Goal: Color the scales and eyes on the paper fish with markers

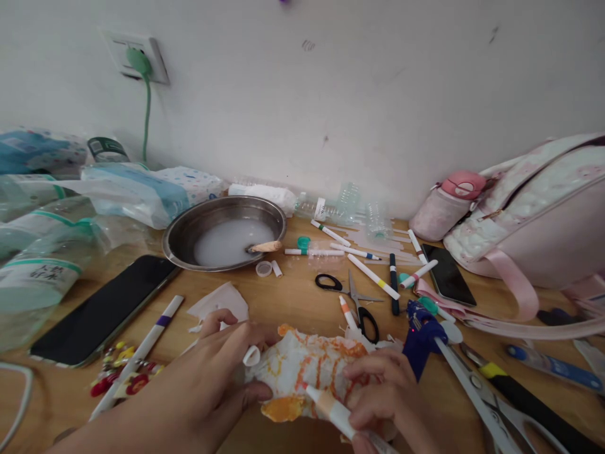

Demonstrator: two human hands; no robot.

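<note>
A white, lumpy papery craft piece (pixel 283 360) with orange stripes and yellow marks lies at the bottom centre. My left hand (pixel 220 356) grips its left end, thumb below and fingers above. A small white tube-like piece (pixel 252 356) shows beside those fingers. In my right hand (pixel 387 397) is a white marker pen (pixel 333 413) with an orange band, its reddish tip at the craft piece's striped surface. An orange flap (pixel 282 408) sticks out along the lower edge. Just behind the piece are black-handled scissors (pixel 350 290) and an orange-banded marker (pixel 348 313).
A metal bowl (pixel 172 249) with cloudy liquid stands behind my left hand. Phones (pixel 106 309) (pixel 449 274) lie on both sides. At right are a blue glue gun (pixel 418 334), large scissors (pixel 477 391) and a pink backpack (pixel 543 221). Several markers and plastic bottles lie around.
</note>
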